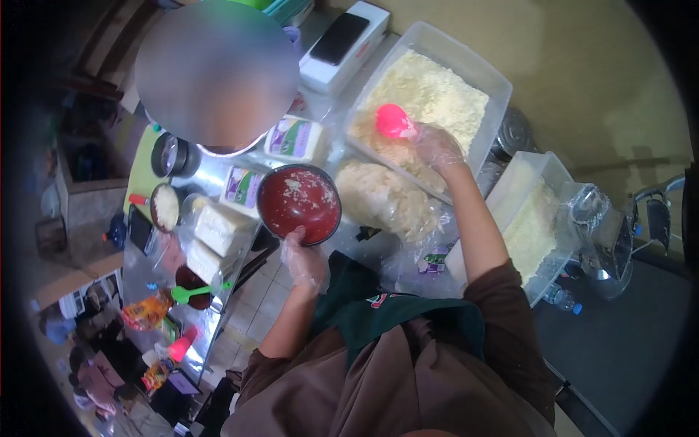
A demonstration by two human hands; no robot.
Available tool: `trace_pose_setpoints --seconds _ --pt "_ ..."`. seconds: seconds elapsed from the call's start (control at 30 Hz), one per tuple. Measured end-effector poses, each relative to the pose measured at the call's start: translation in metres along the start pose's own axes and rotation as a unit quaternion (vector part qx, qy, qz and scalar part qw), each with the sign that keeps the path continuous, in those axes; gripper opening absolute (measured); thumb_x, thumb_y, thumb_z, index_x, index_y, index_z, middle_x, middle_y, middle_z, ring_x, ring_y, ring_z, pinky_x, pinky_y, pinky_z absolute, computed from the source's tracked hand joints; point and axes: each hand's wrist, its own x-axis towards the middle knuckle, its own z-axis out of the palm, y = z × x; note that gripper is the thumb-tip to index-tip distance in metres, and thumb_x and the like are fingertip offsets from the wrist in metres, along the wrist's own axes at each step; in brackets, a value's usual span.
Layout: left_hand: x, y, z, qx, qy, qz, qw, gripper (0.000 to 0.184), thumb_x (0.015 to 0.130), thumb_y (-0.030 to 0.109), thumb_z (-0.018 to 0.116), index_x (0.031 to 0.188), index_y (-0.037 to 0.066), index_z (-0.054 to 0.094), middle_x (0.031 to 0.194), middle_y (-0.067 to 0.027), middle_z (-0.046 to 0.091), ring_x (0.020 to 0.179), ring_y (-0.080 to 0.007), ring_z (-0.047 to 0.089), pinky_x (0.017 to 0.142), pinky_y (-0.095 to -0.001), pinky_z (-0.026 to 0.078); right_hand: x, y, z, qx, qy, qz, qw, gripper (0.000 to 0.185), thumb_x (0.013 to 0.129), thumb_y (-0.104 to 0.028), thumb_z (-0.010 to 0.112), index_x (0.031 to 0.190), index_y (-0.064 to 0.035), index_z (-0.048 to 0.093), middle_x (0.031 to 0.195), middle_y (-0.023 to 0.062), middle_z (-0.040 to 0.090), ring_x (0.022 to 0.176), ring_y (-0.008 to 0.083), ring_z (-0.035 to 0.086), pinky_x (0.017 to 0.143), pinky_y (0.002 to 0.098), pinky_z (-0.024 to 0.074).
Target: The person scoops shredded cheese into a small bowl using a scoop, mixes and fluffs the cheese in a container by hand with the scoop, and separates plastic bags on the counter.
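My left hand [304,264], in a clear plastic glove, grips the near rim of a red bowl [302,207] with a dark edge. White crumbs cling to the bowl's inside, which faces up toward me. My right hand [439,148], also gloved, holds a bright pink scoop [394,121] over a large clear plastic bin [502,84]. Inside the bin lies a pale yellow, crumbly food [429,87]. Between the bowl and the bin sits a clear plastic bag [386,193] with a pale, lumpy mass. The scoop's handle is mostly hidden by my fingers.
A second clear bin [564,178] with pale crumbs stands at the right. White tubs [295,138] and wrapped white blocks [218,227] are on the left. A green spoon [193,293] lies on a dark bowl. A phone [341,38] rests on a white box. Someone stands opposite.
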Motion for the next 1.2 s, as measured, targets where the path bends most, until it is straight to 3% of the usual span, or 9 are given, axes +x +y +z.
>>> trace_pose_setpoints --seconds 0.17,0.3,0.37,0.57,0.7,0.77,0.87,1.03,1.2 --pt "-0.007 0.021 0.064 -0.022 -0.132 0.009 0.991 0.027 0.082 0.005 0.055 0.108 0.000 0.055 0.106 -0.0065 0.059 0.102 -0.0186 0.056 0.097 -0.0367 0.042 0.005 0.016 -0.048 0.022 0.039 0.195 0.980 0.041 0.092 -0.043 0.042 0.114 -0.0176 0.064 0.116 0.0170 0.062 0.111 0.0358 0.057 0.094 0.0449 0.0443" --pt "0.005 0.023 0.113 0.022 -0.228 0.025 0.973 0.048 0.085 0.018 0.061 0.128 0.002 0.045 0.125 -0.0104 0.054 0.114 -0.0224 0.054 0.101 -0.0395 0.040 0.042 0.014 -0.034 0.063 0.153 0.148 0.975 0.046 0.095 -0.045 0.037 0.112 -0.0115 0.063 0.108 0.0191 0.064 0.102 0.0368 0.061 0.089 0.0470 0.0457" --pt "0.022 0.018 0.135 0.014 -0.270 0.051 0.961 0.049 0.088 0.022 0.060 0.131 0.004 0.044 0.127 -0.0091 0.054 0.115 -0.0215 0.053 0.103 -0.0388 0.039 0.064 0.008 -0.007 0.060 0.060 0.150 0.985 0.046 0.096 -0.045 0.035 0.114 -0.0120 0.062 0.107 0.0201 0.064 0.101 0.0368 0.060 0.089 0.0461 0.0460" --pt "0.118 -0.049 0.172 0.247 -0.228 0.353 0.873 0.057 0.097 0.033 0.046 0.136 -0.007 0.037 0.136 -0.0236 0.043 0.125 -0.0333 0.042 0.109 -0.0395 0.027 0.007 0.008 -0.023 -0.017 0.034 0.106 0.994 0.045 0.096 -0.043 0.033 0.111 -0.0131 0.063 0.106 0.0199 0.064 0.099 0.0378 0.060 0.088 0.0473 0.0458" --pt "0.114 -0.052 0.200 0.381 -0.177 0.370 0.829 0.062 0.100 0.040 0.038 0.141 -0.006 0.028 0.140 -0.0274 0.035 0.127 -0.0364 0.037 0.109 -0.0392 0.023 0.003 0.022 -0.032 0.000 0.135 0.169 0.976 0.036 0.095 -0.029 0.036 0.101 -0.0075 0.064 0.098 0.0174 0.067 0.093 0.0360 0.064 0.084 0.0470 0.0482" --pt "0.086 -0.032 0.208 0.404 -0.182 0.218 0.870 0.067 0.100 0.043 0.033 0.144 -0.006 0.018 0.143 -0.0290 0.029 0.129 -0.0374 0.034 0.108 -0.0402 0.023 0.008 0.025 -0.010 0.024 0.077 0.156 0.984 0.042 0.095 -0.040 0.037 0.106 -0.0094 0.064 0.104 0.0210 0.064 0.098 0.0381 0.061 0.086 0.0454 0.0468" --pt "0.104 -0.045 0.199 0.364 -0.229 0.312 0.847 0.068 0.101 0.042 0.032 0.145 -0.006 0.013 0.143 -0.0288 0.029 0.129 -0.0379 0.034 0.108 -0.0402 0.023 0.000 0.012 0.014 0.056 0.016 0.169 0.984 0.040 0.094 -0.039 0.041 0.106 -0.0084 0.065 0.104 0.0226 0.064 0.099 0.0398 0.060 0.086 0.0460 0.0467" --pt "0.123 -0.058 0.190 0.433 -0.199 0.383 0.791 0.068 0.101 0.042 0.031 0.146 -0.005 0.010 0.144 -0.0293 0.027 0.129 -0.0403 0.032 0.108 -0.0420 0.023 -0.009 0.013 0.008 0.253 -0.157 0.180 0.938 0.039 0.091 -0.038 0.058 0.103 -0.0014 0.064 0.076 0.0065 0.060 0.067 0.0190 0.052 0.065 0.0333 0.0434" --pt "0.119 -0.050 0.196 0.476 -0.177 0.354 0.785 0.069 0.101 0.042 0.031 0.147 -0.004 0.007 0.145 -0.0292 0.025 0.131 -0.0413 0.031 0.110 -0.0430 0.021 -0.028 0.020 -0.006 0.424 -0.088 0.205 0.878 0.038 0.091 -0.037 0.061 0.102 -0.0015 0.065 0.075 -0.0023 0.051 0.068 0.0108 0.042 0.063 0.0284 0.0392"
